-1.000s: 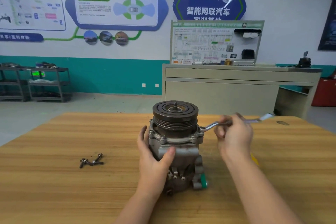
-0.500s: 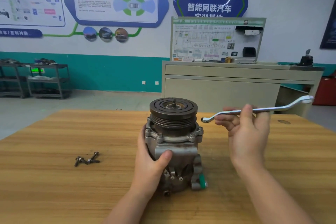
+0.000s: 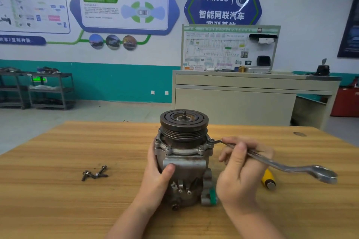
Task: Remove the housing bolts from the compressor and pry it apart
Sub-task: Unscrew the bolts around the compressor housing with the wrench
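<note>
- The compressor (image 3: 184, 161) stands upright near the middle of the wooden table (image 3: 58, 190), its grooved pulley (image 3: 184, 122) on top and a threaded shaft sticking up from the centre
- The left hand (image 3: 157, 176) grips the housing from the left side, with the thumb pressed against the near face and the fingers wrapped round behind, out of sight
- The right hand (image 3: 240, 170) holds the shank of a ring spanner (image 3: 272, 161), fingers curled round it with the thumb on top
- The spanner's small far end sits on a housing bolt (image 3: 212, 140) at the right edge of the flange, just under the pulley; its large ring end hangs in the air out to the right, above the table
- Three loose bolts (image 3: 95, 173) lie in a small heap on the table, well apart from the compressor on its left
- A yellow tool handle (image 3: 268, 179) lies on the table to the right, partly hidden by the right hand
- A green cap (image 3: 213, 196) shows at the near right foot of the compressor
- Beyond the table stand a beige cabinet (image 3: 233, 101) with a wiring display board (image 3: 229, 48) on it, and metal shelving (image 3: 50, 91) at far left
</note>
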Demonstrator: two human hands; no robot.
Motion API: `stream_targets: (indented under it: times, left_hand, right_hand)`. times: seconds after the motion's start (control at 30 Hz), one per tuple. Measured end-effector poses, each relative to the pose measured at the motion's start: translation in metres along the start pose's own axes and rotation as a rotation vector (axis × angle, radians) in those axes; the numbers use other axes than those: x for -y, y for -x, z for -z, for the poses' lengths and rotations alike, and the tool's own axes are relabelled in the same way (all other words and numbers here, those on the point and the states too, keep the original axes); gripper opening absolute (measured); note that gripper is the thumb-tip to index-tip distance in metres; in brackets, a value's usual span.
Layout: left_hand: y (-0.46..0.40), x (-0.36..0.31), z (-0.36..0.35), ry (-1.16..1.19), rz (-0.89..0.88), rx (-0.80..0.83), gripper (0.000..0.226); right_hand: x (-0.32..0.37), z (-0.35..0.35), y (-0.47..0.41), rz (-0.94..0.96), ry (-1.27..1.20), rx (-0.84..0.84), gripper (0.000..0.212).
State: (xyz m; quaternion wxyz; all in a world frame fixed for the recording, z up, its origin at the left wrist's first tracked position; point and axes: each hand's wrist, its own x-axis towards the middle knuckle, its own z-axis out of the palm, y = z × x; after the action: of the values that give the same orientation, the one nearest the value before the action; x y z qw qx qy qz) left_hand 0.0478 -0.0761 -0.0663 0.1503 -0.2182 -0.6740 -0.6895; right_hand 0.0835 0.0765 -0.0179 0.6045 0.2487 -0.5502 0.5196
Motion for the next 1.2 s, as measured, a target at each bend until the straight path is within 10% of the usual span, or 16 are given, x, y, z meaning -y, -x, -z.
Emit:
stream_targets:
  times: [0.2,0.33,0.43,0.67,1.0,1.2]
  left_hand:
    - [-0.007,0.003,-0.003,0.308,0.216,-0.143,0.079]
    - [-0.012,0.008,-0.008,0.219,0.315,-0.16,0.056]
    - [-0.013,0.007,-0.011,0.173,0.297,-0.17,0.047]
    - [-0.014,0.011,-0.011,0.2,0.279,-0.166,0.043]
    - [-0.013,0.008,-0.009,0.209,0.355,-0.172,0.055]
    - [-0.014,0.005,-0.006,0.164,0.355,-0.168,0.055]
  right_hand:
    - [-0.03,-0.005,-0.042,-0.781,-0.354,-0.433,0.021]
    - [-0.064,-0.013,-0.064,-1.34,-0.593,-0.089,0.026]
    - [-0.071,-0.014,-0.071,-1.42,-0.618,0.128,0.027]
    - [-0.044,0.007,-0.056,-0.954,-0.549,-0.256,0.017]
    - [0.003,0.002,-0.018,-0.106,0.078,-0.004,0.018]
    - [0.003,-0.003,0.002,0.039,0.218,0.102,0.02]
